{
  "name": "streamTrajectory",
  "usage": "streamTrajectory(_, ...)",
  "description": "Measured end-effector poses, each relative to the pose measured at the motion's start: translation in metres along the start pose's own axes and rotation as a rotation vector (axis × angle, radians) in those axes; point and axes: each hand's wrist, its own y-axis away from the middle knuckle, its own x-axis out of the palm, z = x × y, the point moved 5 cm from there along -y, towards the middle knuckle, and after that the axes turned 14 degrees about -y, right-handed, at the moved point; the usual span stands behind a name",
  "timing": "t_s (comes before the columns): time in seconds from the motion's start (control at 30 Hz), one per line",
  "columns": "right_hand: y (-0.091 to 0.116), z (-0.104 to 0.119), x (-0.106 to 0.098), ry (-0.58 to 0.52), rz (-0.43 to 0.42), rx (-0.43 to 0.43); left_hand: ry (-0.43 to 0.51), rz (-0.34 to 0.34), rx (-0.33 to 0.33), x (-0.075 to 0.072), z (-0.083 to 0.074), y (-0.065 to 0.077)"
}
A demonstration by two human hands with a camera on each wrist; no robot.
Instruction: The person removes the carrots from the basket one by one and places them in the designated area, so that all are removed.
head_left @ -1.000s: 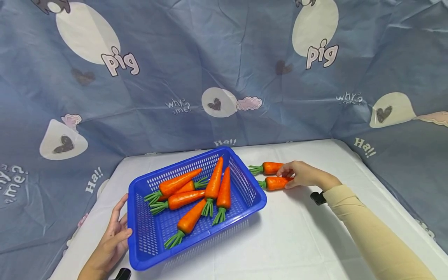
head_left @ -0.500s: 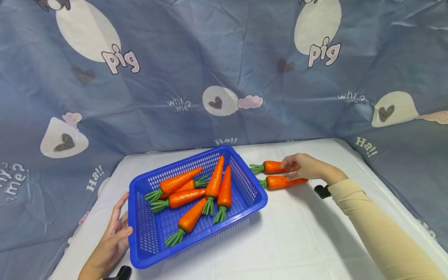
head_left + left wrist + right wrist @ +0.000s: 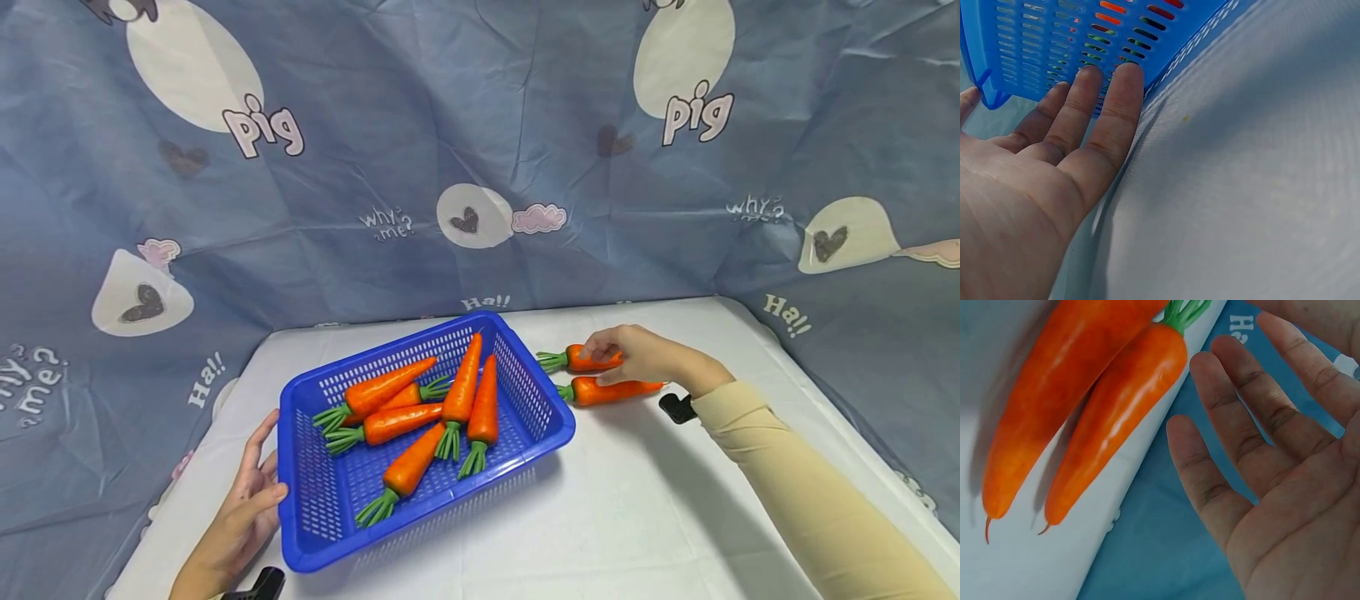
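In the head view, a blue perforated plastic basket (image 3: 450,498) stands left of centre with several carrots (image 3: 484,408) in it. At its left end is my left hand (image 3: 238,517), thumb at the rim. The left wrist view shows this hand's fairly straight fingertips (image 3: 1127,81) against the slotted wall. To the right of the basket, two carrots lie side by side, a far carrot (image 3: 577,359) and a near carrot (image 3: 633,391). My right hand (image 3: 652,358) hovers over them, partly hiding the far one. Its fingers are spread and loosely bent in the right wrist view, holding nothing.
A white cloth (image 3: 600,508) covers the table. Behind it and along both sides hangs a blue printed curtain (image 3: 360,275). Black wrist mounts (image 3: 678,408) sit at both wrists.
My right hand has lifted from the near carrot and shifted slightly left above the pair, uncovering the near carrot's tip. My left hand and the basket have stayed in place.
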Motion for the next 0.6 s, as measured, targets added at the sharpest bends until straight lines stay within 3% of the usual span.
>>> streamTrajectory(0.4,-0.011,0.018,0.003,0.009,-0.010,-0.033,0.007,-0.012,0.033,0.005,-0.004,0.001)
streamTrajectory(0.6,-0.018,0.029,0.008,-0.005,-0.002,-0.056,-0.033,-0.033,0.033,0.009,-0.009,0.000)
